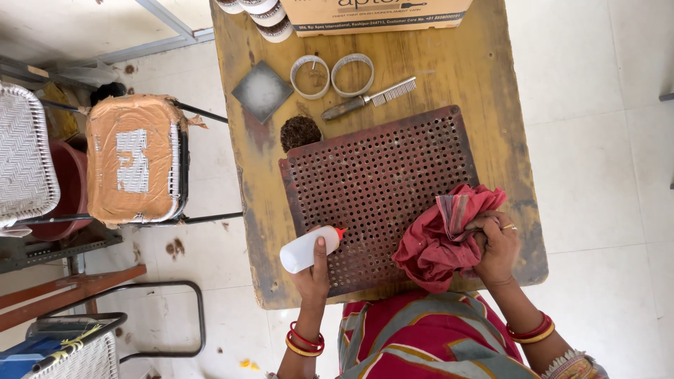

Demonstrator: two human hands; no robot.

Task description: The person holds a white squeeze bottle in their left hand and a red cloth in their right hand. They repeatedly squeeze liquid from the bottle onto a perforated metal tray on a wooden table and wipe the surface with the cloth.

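white squeeze bottle (306, 249) gripped in left hand (314, 277), red nozzle aimed at perforated metal tray (375, 186), red rag (444, 235) bunched tight in right hand (496, 245), pressed on tray just beside bottle

Cardboard box (375, 14) at far edge of the yellow wooden table (484, 63), top centre of view: flat brown carton, cut off by the frame, long side facing camera. That side carries dark printed lettering plus a small dark graphic.

White squeeze bottle (303, 250) with red nozzle, near-left of table, lying tilted in the left hand (314, 279), nozzle toward the perforated metal plate (379, 175). No label visible on it.

Stack of round white tubs (263, 14) just left of the box, at the table's far-left corner; only rims show.

No signs, no screens.
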